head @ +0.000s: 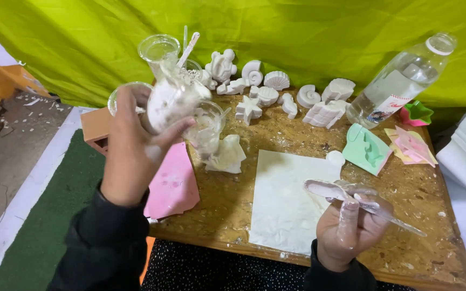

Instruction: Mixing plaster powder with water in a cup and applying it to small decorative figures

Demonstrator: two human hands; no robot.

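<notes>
both hands hover over open tabletop (pixel 297 126): left hand (pixel 130 145) fingers grip a plaster-smeared cup (pixel 171 99), right hand (pixel 351 229) seemingly a spatula (pixel 368 205).

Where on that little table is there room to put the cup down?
Bare board lies front right, between the white sheet, the green mould and the table edge. A smaller patch sits between the pink mould and the sheet. The back is crowded with plaster figures and cups.

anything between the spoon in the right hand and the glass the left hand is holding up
Nothing visible. The spoon in the right hand and the plaster-smeared glass in the left hand are apart, with only open air above the white sheet between them.
</notes>
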